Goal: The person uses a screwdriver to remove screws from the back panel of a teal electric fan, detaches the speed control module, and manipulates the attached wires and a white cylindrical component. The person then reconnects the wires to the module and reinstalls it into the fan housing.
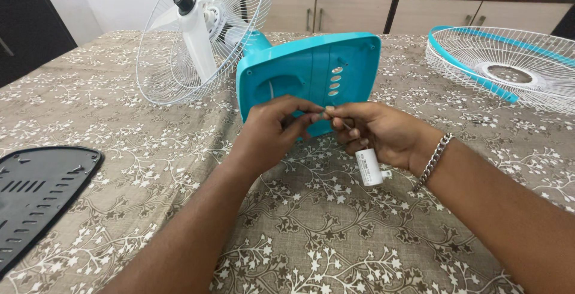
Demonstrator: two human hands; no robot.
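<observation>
Under right hand (pixel 383 132) — perhaps white capacitor (pixel 369 167)

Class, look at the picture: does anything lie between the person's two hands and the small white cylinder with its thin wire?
Nothing visible does. The right hand already holds the white cylinder, which hangs below its palm. The left hand pinches the thin wire where the fingertips of both hands meet, in front of the turquoise fan base.

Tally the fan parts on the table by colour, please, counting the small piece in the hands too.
Turquoise: 1, the fan base standing on edge.
White: 2, the fan head with rear guard and the small cylinder under the right hand.
White with turquoise rim: 1, the loose front guard.
Black: 1, the bottom plate.
Total: 5.
</observation>
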